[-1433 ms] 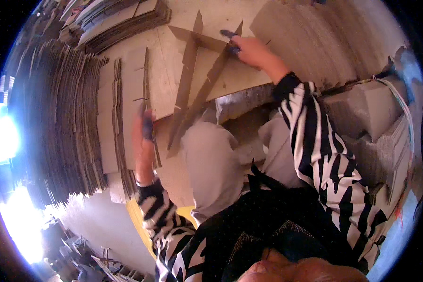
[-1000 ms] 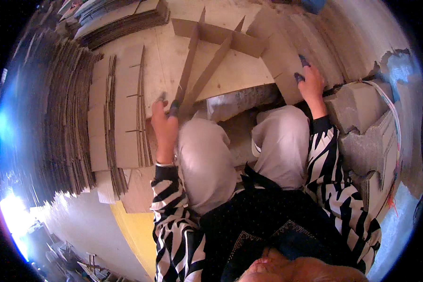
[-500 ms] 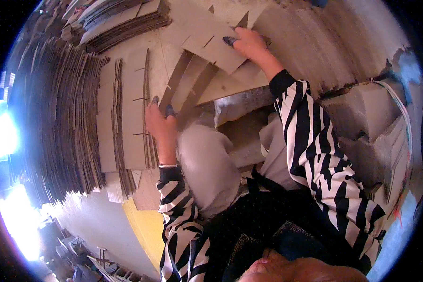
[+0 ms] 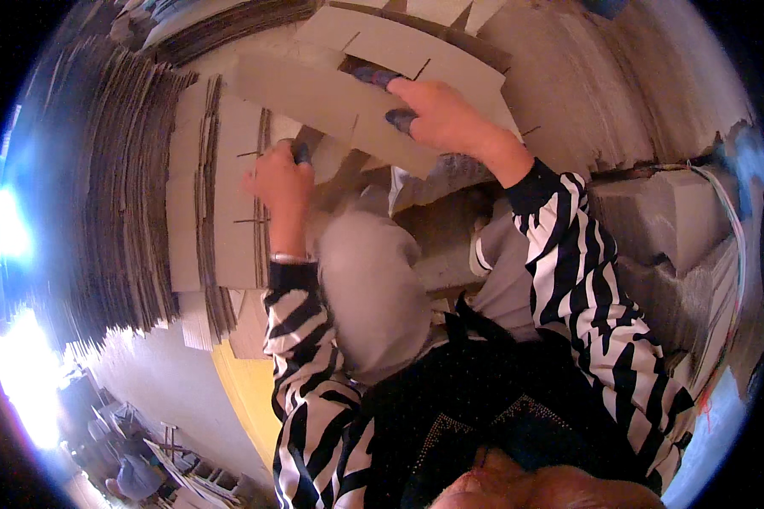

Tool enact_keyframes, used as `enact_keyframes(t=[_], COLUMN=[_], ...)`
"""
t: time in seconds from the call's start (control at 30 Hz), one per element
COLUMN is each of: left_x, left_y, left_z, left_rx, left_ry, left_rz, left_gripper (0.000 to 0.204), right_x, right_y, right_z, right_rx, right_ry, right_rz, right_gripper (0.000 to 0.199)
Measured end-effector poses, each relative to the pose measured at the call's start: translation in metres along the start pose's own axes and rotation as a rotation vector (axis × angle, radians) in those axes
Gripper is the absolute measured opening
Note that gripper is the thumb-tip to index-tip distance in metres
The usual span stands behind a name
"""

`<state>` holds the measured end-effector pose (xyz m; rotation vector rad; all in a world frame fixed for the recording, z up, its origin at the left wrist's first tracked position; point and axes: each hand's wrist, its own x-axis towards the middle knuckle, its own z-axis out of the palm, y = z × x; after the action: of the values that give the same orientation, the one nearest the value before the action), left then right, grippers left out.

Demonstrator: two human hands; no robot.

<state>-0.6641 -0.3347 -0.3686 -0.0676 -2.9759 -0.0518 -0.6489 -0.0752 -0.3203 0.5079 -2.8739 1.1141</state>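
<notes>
My right hand (image 4: pixel 450 123), with dark covers on its thumb and fingers, pinches the edge of a flat slotted cardboard strip (image 4: pixel 314 97), which is tilted over the work surface. Behind it lies another slotted cardboard piece (image 4: pixel 458 64). My left hand (image 4: pixel 284 182) is curled beside the leaning slotted sheets (image 4: pixel 238 191); a dark cover shows on one digit. Its fingers are closed and slightly blurred, and whatever lies between them is hidden. Narrow cardboard strips (image 4: pixel 348 174) stand on edge just right of that hand, partly covered by the strip in my right hand.
A long row of upright cardboard sheets (image 4: pixel 102 195) fills the left. More stacks stand at the far left (image 4: pixel 229 34) and on the right (image 4: pixel 569 85). My knees are below the work surface. Cables (image 4: pixel 726 199) run down the right side, near bent cardboard (image 4: pixel 654 212).
My right hand has moved nearer and slightly right, and a cardboard strip now extends leftward from it. My left hand has shifted slightly away from me, and its fingers have curled.
</notes>
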Motion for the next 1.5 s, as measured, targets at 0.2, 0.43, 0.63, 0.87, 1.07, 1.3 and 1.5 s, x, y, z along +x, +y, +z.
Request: enact_keyframes(t=[0.2,0.43,0.63,0.87,1.07,1.3,1.5], left_x=[0.024,0.012,-0.004,-0.009,-0.004,0.047,0.078], left_y=[-0.021,0.008,0.024,0.028,0.038,0.062,0.064], left_z=[0.015,-0.004,-0.006,0.01,-0.013,-0.029,0.005], left_rx=[-0.015,0.036,-0.274,-0.229,-0.303,-0.228,-0.106], left_ry=[0.041,0.232,-0.281,-0.361,-0.426,0.203,-0.208], left_rz=[-0.079,0.074,0.24,0.434,0.47,0.306,0.016], left_gripper=[0.018,0.027,0.027,0.021,0.027,0.037,0.034], right_x=[-0.008,-0.009,-0.015,-0.016,-0.021,-0.019,0.011], right_y=[-0.017,-0.024,-0.007,-0.006,0.026,0.117,0.114], right_z=[-0.019,0.021,0.025,0.038,0.018,-0.04,-0.049], right_rx=[-0.258,-0.35,-0.328,-0.427,-0.432,-0.629,-0.126], right_ry=[0.013,-0.127,-0.129,-0.228,-0.161,0.497,0.311], right_rz=[-0.073,-0.072,-0.09,-0.092,-0.035,0.206,0.291], right_gripper=[0.031,0.031,0.032,0.028,0.024,0.031,0.038])
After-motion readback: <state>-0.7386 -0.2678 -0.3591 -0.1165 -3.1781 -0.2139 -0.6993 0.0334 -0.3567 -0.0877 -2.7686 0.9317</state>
